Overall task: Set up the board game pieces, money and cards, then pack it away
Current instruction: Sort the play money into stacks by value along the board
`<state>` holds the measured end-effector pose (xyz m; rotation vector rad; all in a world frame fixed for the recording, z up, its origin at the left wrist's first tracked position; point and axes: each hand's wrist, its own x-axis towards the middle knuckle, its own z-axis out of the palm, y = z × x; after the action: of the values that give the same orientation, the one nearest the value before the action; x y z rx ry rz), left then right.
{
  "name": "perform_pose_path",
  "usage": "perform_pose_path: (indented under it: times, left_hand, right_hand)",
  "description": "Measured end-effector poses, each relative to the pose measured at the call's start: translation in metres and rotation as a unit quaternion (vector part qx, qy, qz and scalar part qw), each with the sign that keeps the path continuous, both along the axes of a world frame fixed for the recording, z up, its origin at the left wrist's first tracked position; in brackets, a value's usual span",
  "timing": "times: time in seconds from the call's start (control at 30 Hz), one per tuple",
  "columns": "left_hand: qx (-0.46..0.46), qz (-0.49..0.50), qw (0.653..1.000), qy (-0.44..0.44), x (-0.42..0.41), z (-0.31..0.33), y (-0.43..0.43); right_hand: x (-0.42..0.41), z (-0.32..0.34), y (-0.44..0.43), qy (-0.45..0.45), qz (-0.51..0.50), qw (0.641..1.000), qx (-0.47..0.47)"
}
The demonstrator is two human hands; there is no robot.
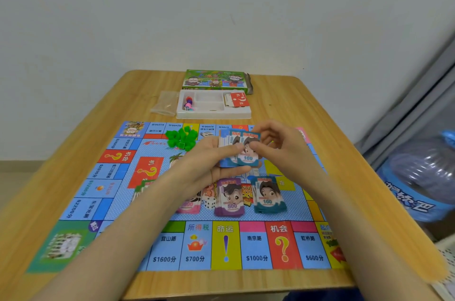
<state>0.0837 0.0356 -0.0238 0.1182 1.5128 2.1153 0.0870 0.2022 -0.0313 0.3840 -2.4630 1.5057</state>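
Observation:
The game board (172,249) lies flat on the wooden table. My left hand (209,163) holds a stack of play money (226,139) above the board's middle. My right hand (273,145) pinches the top blue 100 note (248,156) of that stack. Below them on the board lie a purple 500 pile (230,199), a teal 100 pile (268,196) and a pink pile (188,207) partly hidden by my left wrist. A white die (209,203) sits between the pink and purple piles. Green houses (181,138) are heaped at the board's far side.
A white plastic tray (214,113) at the back holds small coloured pieces (188,103) and red cards (237,100). The green game box (215,79) stands behind it, an empty clear bag (165,103) to its left. A large water bottle (426,175) stands right of the table.

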Motion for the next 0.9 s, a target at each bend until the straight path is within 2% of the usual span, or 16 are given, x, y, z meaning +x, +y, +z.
perform_pose_path:
  times: [0.13, 0.3, 0.6, 0.77, 0.9]
  left_hand:
    - [0.034, -0.003, 0.999, -0.022, -0.002, -0.001, 0.0]
    - [-0.003, 0.012, 1.0, 0.006, -0.002, -0.003, 0.0]
    - [-0.031, 0.079, 0.996, 0.011, -0.003, -0.001, -0.001]
    - [-0.021, 0.053, 0.998, 0.02, -0.003, -0.001, -0.003]
    - [-0.021, 0.046, 0.998, 0.024, -0.003, -0.001, -0.003]
  right_hand:
    - [-0.001, 0.0, 0.001, 0.006, -0.026, 1.0, 0.003]
    - [-0.001, -0.002, 0.002, 0.01, -0.021, 0.999, 0.022]
    - [0.004, 0.014, 0.011, -0.038, -0.006, 0.998, -0.052]
    - [0.003, 0.015, 0.022, -0.112, 0.038, 0.992, 0.041]
    - [0.004, 0.014, 0.024, -0.176, 0.111, 0.969, 0.13]
